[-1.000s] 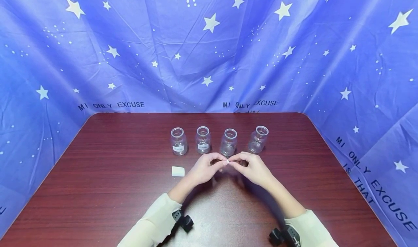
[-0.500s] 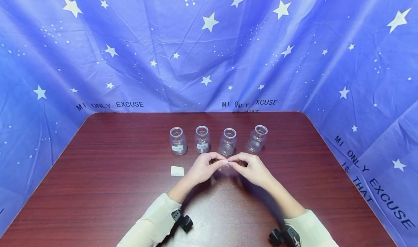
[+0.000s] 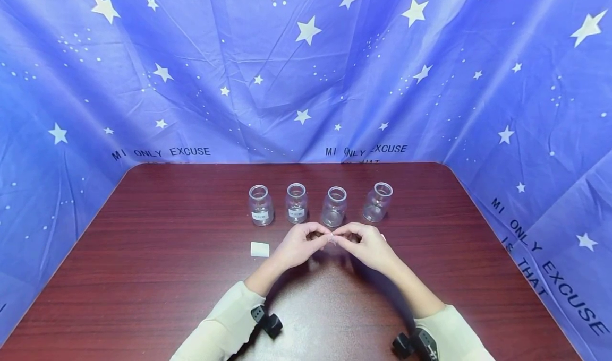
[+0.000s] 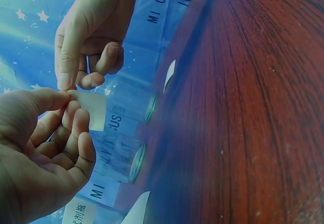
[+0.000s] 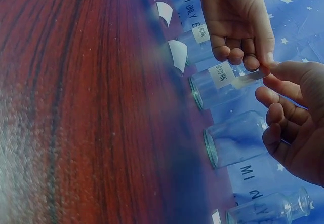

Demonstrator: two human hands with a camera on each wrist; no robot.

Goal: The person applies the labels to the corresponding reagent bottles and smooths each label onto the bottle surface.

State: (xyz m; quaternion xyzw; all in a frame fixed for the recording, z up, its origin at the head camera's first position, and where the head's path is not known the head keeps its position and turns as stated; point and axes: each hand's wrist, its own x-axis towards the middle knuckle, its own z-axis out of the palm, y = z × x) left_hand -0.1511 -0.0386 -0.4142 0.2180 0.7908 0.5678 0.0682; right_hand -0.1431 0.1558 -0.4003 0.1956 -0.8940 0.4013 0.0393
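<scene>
Above the table, just in front of the third glass jar (image 3: 334,207), my two hands meet at the fingertips. Thumb and forefinger of my left hand (image 3: 300,246) pinch one edge of a small paper label (image 4: 92,110), whose side in the left wrist view is blank and pale. My right hand (image 3: 372,247) pinches the same edge, its fingertips right against the left ones. Edge-on, the label is a thin strip in the right wrist view. A leftmost jar (image 3: 260,206) and a second jar (image 3: 296,204) carry white printed labels. The third jar and the rightmost jar (image 3: 377,203) are unlabelled.
A slightly curled white paper piece (image 3: 260,249) lies on the dark red wooden table (image 3: 143,276), left of my left hand. Another curled piece (image 5: 178,56) shows near the labelled jars. A blue starry cloth (image 3: 306,74) hangs around the table.
Both hands stay nearly in place, with small finger movements at the label. Less of the label shows between the fingertips, and a white edge now peeks out beside my right hand.
</scene>
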